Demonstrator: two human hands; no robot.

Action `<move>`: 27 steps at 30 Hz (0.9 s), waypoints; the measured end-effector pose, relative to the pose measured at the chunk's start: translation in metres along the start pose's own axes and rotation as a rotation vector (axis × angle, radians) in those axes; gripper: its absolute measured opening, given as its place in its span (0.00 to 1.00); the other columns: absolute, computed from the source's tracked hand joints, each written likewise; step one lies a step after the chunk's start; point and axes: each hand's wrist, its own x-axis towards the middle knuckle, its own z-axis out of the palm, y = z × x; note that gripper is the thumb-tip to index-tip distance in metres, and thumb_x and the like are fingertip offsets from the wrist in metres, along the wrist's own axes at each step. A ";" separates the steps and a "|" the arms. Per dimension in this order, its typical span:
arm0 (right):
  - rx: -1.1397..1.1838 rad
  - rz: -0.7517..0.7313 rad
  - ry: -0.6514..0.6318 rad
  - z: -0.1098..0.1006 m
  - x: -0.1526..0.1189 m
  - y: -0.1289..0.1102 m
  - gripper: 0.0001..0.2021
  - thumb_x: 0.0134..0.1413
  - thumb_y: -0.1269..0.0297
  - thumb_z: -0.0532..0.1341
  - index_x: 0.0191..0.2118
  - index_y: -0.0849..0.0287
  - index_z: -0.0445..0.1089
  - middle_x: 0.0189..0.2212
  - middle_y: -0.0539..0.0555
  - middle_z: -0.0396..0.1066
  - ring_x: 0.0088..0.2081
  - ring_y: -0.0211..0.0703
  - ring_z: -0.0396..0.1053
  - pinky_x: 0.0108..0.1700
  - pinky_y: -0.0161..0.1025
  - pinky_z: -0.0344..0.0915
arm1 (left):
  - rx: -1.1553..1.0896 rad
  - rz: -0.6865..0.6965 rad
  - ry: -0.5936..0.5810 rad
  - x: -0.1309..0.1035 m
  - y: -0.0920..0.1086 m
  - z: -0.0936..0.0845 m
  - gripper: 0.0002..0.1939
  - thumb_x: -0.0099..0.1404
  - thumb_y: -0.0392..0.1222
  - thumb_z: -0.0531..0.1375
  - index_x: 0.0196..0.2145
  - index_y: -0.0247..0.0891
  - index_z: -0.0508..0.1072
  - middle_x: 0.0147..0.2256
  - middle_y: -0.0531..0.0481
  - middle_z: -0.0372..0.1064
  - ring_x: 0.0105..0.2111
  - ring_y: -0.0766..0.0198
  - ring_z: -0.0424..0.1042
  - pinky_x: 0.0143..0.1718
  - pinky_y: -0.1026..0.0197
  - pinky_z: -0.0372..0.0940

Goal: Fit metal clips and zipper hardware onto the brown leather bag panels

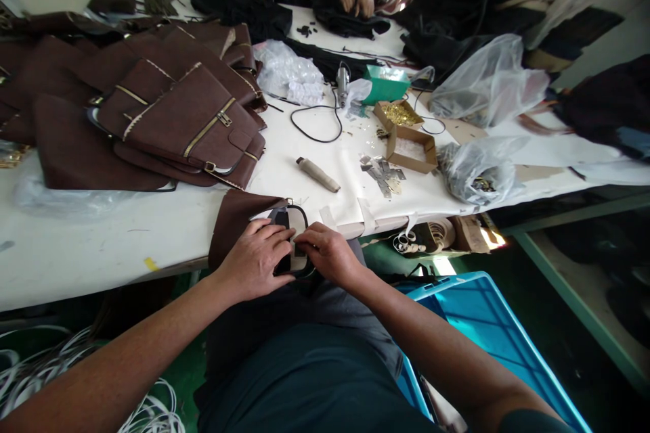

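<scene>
At the table's front edge lies a brown leather bag piece (227,220) with a dark, curved rim and a pale inner part. My left hand (256,254) rests on it, fingers stretched flat and thumb spread. Facing it, my right hand (328,252) is closed in a pinch at the piece's right side, by the curved rim. Its fingertips hide exactly what they grip. Just beyond both hands, a short tool with a wrapped grey handle (319,174) lies on the white table.
Brown leather bags (177,122) are heaped at left. Small metal plates (383,174), open cardboard boxes (412,149), a green box (386,84) and plastic bags (482,169) stand at right. A co-worker's hands (355,0) handle black fabric across the table. Below right is a blue crate (487,311).
</scene>
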 end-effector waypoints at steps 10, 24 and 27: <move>-0.212 0.128 0.084 -0.003 0.003 -0.010 0.03 0.66 0.67 0.68 0.43 0.54 0.81 0.47 0.54 0.75 0.42 0.42 0.75 0.46 0.37 0.68 | 0.067 0.038 -0.029 0.000 0.002 -0.002 0.20 0.63 0.53 0.72 0.50 0.44 0.82 0.61 0.37 0.75 0.60 0.40 0.73 0.64 0.33 0.61; 0.934 0.755 0.190 0.042 -0.039 0.001 0.17 0.53 0.48 0.70 0.33 0.58 0.74 0.24 0.51 0.75 0.28 0.46 0.76 0.30 0.37 0.69 | 0.153 0.015 -0.090 0.007 0.020 -0.012 0.22 0.69 0.50 0.66 0.57 0.38 0.80 0.65 0.36 0.72 0.64 0.41 0.69 0.71 0.32 0.54; 0.993 0.756 0.286 0.044 -0.030 -0.008 0.16 0.52 0.51 0.70 0.27 0.58 0.71 0.19 0.49 0.72 0.23 0.41 0.71 0.27 0.35 0.65 | 0.282 -0.020 -0.125 0.010 0.041 -0.015 0.23 0.71 0.46 0.64 0.58 0.31 0.80 0.66 0.33 0.70 0.68 0.39 0.65 0.75 0.29 0.44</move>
